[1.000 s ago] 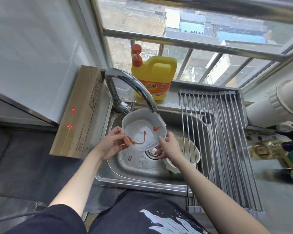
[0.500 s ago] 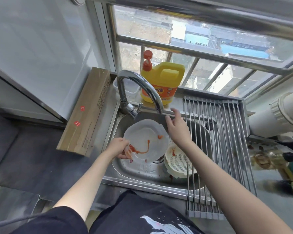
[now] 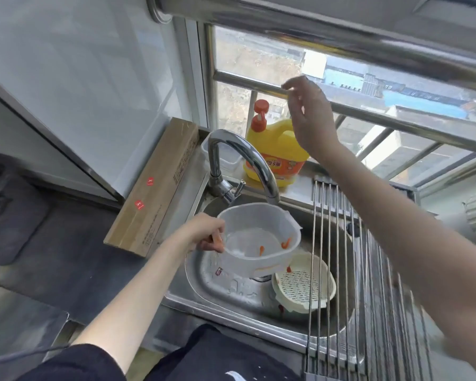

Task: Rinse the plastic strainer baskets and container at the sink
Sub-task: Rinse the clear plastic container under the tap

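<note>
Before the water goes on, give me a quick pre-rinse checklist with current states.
1. Clear container gripped: ok, left hand holds its rim.
2. Container under faucet spout: ok.
3. Water running: not ok, no stream visible.
4. Right hand on faucet lever: not ok, it is raised near the window bar.
5. Red residue rinsed from container: not ok.
6. White strainer basket in sink: ok.

containers: 1 (image 3: 259,237) | strainer baskets: 1 (image 3: 304,290) | detergent jugs: 1 (image 3: 278,149) | cardboard boxes: 1 (image 3: 154,188)
</note>
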